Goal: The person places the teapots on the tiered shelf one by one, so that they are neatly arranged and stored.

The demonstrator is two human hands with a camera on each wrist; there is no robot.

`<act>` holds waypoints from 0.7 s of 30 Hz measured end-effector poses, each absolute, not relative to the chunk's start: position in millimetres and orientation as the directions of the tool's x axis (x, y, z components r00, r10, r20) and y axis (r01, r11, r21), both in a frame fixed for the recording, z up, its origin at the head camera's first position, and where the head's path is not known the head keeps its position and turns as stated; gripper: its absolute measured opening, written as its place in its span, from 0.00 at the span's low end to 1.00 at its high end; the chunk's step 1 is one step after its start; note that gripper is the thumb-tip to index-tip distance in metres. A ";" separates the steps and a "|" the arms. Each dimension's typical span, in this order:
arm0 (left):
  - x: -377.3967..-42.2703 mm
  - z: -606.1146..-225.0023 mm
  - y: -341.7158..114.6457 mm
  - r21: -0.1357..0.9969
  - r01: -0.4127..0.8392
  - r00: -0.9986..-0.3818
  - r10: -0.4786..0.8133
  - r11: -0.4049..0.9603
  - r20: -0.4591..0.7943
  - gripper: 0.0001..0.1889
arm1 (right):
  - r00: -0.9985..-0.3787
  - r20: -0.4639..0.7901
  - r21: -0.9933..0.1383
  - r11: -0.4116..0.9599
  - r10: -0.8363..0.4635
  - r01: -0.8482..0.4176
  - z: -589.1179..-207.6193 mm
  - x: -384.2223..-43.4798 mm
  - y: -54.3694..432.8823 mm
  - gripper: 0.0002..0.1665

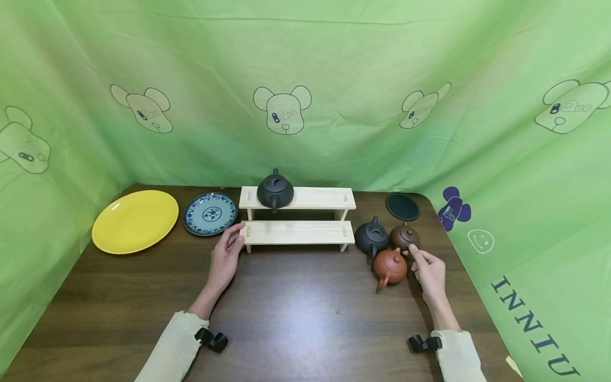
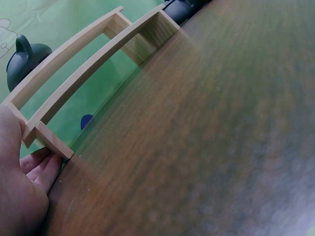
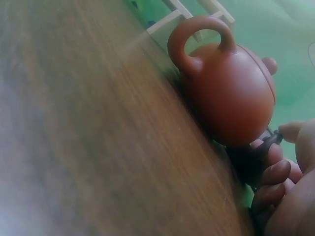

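My left hand (image 1: 226,260) holds the left end of a two-step wooden stand (image 1: 296,232), thumb and fingers around the end of its lower step in the left wrist view. On the upper step sits a black teapot (image 1: 275,192). Over at the right, my right hand (image 1: 431,271) pinches the handle of a small dark brown teapot (image 1: 404,234), which shows mostly hidden behind fingers in the right wrist view. Close in front of it stands an orange-red clay teapot (image 3: 231,93), its loop handle toward me. A second black teapot (image 1: 371,238) is beside the stand's right end.
A yellow oval plate (image 1: 135,222) and a blue patterned plate (image 1: 211,214) lie left of the stand. Behind the brown teapot is a dark round coaster (image 1: 403,206). Green cloth (image 1: 334,95) surrounds the brown wooden table (image 1: 305,318) at the back and sides.
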State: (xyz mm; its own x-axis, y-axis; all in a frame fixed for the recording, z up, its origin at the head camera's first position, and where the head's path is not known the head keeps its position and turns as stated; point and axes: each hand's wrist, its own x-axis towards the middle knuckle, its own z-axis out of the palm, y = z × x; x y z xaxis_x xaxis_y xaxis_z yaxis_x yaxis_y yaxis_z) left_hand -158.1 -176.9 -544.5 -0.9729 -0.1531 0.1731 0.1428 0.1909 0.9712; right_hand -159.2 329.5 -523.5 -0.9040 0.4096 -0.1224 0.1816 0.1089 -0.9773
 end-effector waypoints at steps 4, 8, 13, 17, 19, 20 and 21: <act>-158.2 -543.8 -176.1 0.967 0.147 -0.967 -0.177 0.208 0.185 0.21 | -0.906 -0.132 -0.979 0.088 0.401 0.181 -523.2 -159.0 327.4 0.19; -158.6 -544.5 -177.2 0.968 0.146 -0.966 -0.183 0.204 0.184 0.21 | -0.911 -0.144 -0.982 0.058 0.385 0.179 -522.7 -159.2 326.5 0.18; -156.6 -539.2 -176.9 0.982 0.093 -0.981 -0.154 0.163 0.119 0.22 | -0.916 -0.177 -0.982 0.002 0.361 0.191 -521.1 -159.1 327.8 0.19; -156.4 -536.0 -176.0 0.987 0.054 -0.986 -0.147 0.151 0.076 0.22 | -0.909 -0.233 -0.973 -0.086 0.345 0.216 -518.3 -159.1 329.6 0.21; -156.3 -536.0 -176.1 0.987 0.052 -0.986 -0.149 0.155 0.075 0.22 | -0.906 -0.257 -0.966 -0.126 0.336 0.227 -516.7 -158.9 331.1 0.21; -156.1 -535.9 -175.6 0.985 0.058 -0.985 -0.152 0.161 0.083 0.22 | -0.904 -0.268 -0.962 -0.147 0.334 0.231 -515.9 -159.0 331.7 0.22; -155.9 -536.2 -175.5 0.983 0.065 -0.984 -0.154 0.171 0.092 0.22 | -0.902 -0.274 -0.959 -0.162 0.334 0.232 -515.3 -159.0 332.4 0.22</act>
